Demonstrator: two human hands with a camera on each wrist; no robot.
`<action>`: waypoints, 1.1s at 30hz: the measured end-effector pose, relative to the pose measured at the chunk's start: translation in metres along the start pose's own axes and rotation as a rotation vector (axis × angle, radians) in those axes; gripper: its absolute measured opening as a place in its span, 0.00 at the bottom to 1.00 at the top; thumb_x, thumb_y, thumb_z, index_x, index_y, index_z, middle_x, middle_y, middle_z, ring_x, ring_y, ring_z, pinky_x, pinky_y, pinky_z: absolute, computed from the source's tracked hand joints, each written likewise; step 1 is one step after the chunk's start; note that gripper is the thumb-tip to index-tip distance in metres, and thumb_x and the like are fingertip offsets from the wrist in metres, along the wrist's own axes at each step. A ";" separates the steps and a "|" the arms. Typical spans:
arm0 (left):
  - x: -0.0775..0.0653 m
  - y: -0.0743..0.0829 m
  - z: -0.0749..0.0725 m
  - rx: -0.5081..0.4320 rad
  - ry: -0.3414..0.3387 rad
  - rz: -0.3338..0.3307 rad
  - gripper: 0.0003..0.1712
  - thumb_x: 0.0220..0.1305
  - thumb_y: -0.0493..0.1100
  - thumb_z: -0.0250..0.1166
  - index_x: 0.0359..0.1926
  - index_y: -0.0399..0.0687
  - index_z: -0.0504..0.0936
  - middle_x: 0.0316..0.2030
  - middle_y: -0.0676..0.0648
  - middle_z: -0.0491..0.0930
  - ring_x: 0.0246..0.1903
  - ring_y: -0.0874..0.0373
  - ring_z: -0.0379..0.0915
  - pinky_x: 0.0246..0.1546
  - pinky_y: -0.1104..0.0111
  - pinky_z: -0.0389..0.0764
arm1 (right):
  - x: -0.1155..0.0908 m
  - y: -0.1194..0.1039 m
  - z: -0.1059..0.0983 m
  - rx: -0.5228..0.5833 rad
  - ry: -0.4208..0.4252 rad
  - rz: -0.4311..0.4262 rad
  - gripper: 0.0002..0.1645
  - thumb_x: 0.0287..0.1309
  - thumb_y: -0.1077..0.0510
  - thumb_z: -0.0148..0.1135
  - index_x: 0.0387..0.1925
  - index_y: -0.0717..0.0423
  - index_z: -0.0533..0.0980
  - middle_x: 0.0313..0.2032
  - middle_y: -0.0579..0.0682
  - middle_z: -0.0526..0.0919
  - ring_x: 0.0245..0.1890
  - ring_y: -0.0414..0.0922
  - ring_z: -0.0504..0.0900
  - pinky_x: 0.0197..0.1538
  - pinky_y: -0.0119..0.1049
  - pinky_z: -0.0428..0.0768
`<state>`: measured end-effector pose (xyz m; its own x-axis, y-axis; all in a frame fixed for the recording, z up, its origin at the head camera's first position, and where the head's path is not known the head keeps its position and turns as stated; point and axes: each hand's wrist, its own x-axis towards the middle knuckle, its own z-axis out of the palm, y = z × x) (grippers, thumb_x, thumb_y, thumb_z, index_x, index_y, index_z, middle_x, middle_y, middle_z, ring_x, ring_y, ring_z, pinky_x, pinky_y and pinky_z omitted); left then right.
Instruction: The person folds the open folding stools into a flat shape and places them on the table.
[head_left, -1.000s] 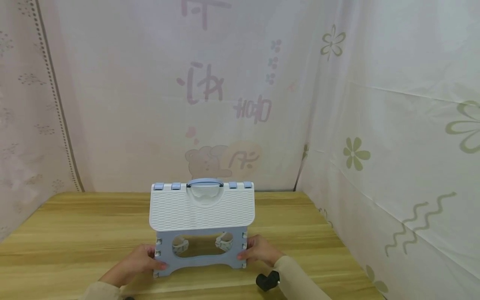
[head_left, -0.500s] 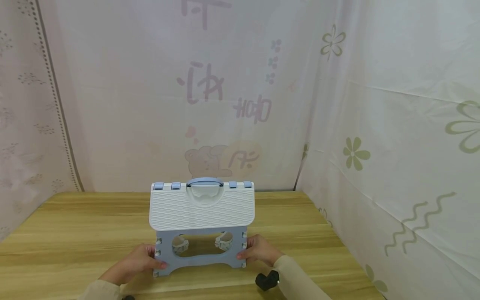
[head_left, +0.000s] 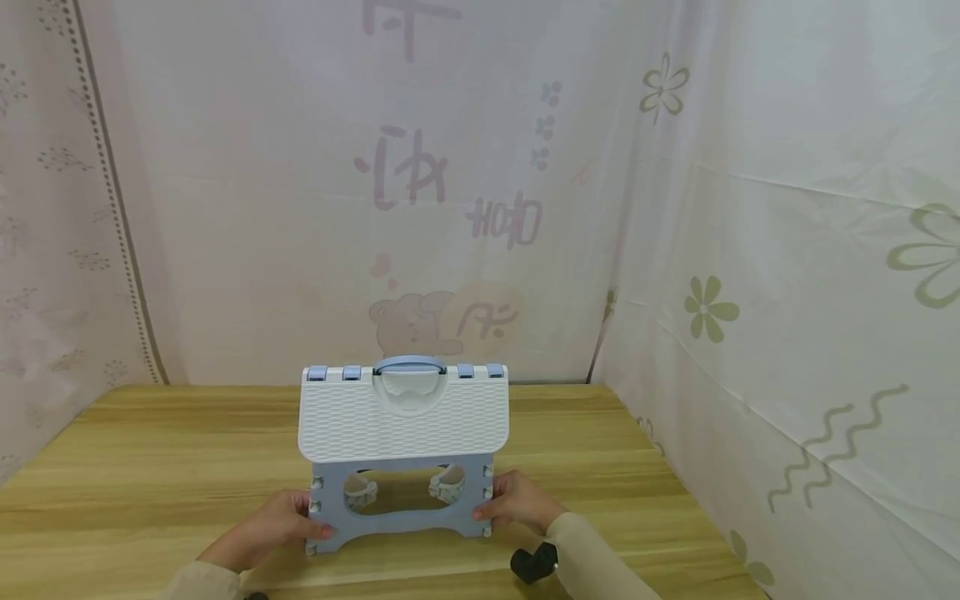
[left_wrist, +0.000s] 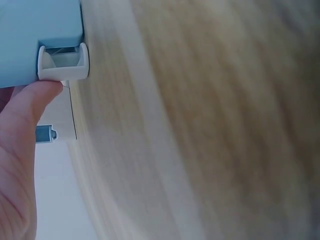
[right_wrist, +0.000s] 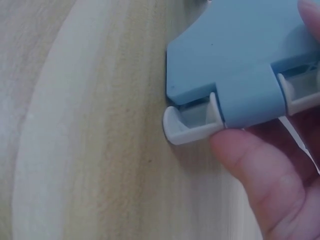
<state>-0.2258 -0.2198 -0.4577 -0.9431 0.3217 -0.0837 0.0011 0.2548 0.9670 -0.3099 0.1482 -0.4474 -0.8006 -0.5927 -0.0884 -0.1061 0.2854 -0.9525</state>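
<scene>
A folding step stool stands on the wooden table in the head view, with a white woven-textured top [head_left: 405, 433] tilted toward me and a blue handle [head_left: 409, 362] along its upper edge. Below the top is a blue leg panel [head_left: 405, 522] with a large oval cutout. My left hand [head_left: 277, 527] grips the panel's lower left edge, thumb on the front. At the lower right edge, my right hand [head_left: 521, 500] holds it the same way. Each wrist view shows fingers beside a white hinge piece [left_wrist: 64, 72] on the blue leg [right_wrist: 225, 55]. Most other fingers are hidden behind the panel.
The wood-grain table [head_left: 165, 458] reaches back to a patterned curtain [head_left: 247, 208]. Another curtain [head_left: 810, 292] hangs along the right side. A black piece [head_left: 534, 563] sits by the right sleeve [head_left: 596, 558]. Through the cutout, patterned white parts [head_left: 447, 485] show.
</scene>
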 end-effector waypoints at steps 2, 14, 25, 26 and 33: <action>0.000 0.000 0.000 -0.008 -0.004 0.005 0.21 0.54 0.32 0.69 0.47 0.22 0.76 0.45 0.32 0.81 0.44 0.45 0.80 0.45 0.56 0.80 | -0.001 -0.001 0.000 -0.006 0.001 -0.002 0.14 0.50 0.71 0.66 0.40 0.76 0.78 0.36 0.63 0.85 0.36 0.50 0.85 0.39 0.44 0.83; 0.000 -0.003 -0.001 -0.005 -0.007 0.005 0.20 0.55 0.33 0.69 0.46 0.23 0.77 0.45 0.32 0.81 0.44 0.46 0.80 0.45 0.56 0.80 | 0.001 0.000 -0.001 0.008 -0.030 -0.008 0.15 0.51 0.71 0.65 0.41 0.77 0.77 0.38 0.63 0.85 0.38 0.52 0.85 0.40 0.45 0.83; 0.002 0.001 0.000 -0.005 -0.015 -0.003 0.24 0.56 0.33 0.68 0.51 0.23 0.74 0.48 0.30 0.79 0.47 0.41 0.78 0.47 0.54 0.79 | 0.000 -0.002 -0.002 0.015 -0.012 0.013 0.16 0.51 0.72 0.65 0.42 0.77 0.77 0.38 0.65 0.84 0.38 0.51 0.85 0.40 0.44 0.83; 0.002 0.000 0.000 -0.009 -0.016 -0.001 0.24 0.56 0.33 0.68 0.51 0.23 0.74 0.48 0.30 0.79 0.47 0.41 0.78 0.47 0.54 0.79 | 0.000 -0.002 -0.002 0.013 -0.012 0.013 0.16 0.51 0.72 0.65 0.42 0.77 0.77 0.38 0.64 0.84 0.38 0.50 0.84 0.40 0.43 0.83; 0.001 -0.001 -0.001 -0.011 -0.016 -0.004 0.24 0.56 0.33 0.68 0.51 0.22 0.74 0.48 0.30 0.79 0.46 0.43 0.78 0.47 0.55 0.79 | 0.002 0.000 -0.001 0.003 -0.012 0.015 0.16 0.51 0.70 0.66 0.42 0.76 0.77 0.38 0.63 0.85 0.38 0.50 0.84 0.40 0.43 0.83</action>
<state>-0.2272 -0.2201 -0.4583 -0.9378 0.3351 -0.0909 -0.0060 0.2462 0.9692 -0.3122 0.1482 -0.4469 -0.7950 -0.5972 -0.1063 -0.0922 0.2922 -0.9519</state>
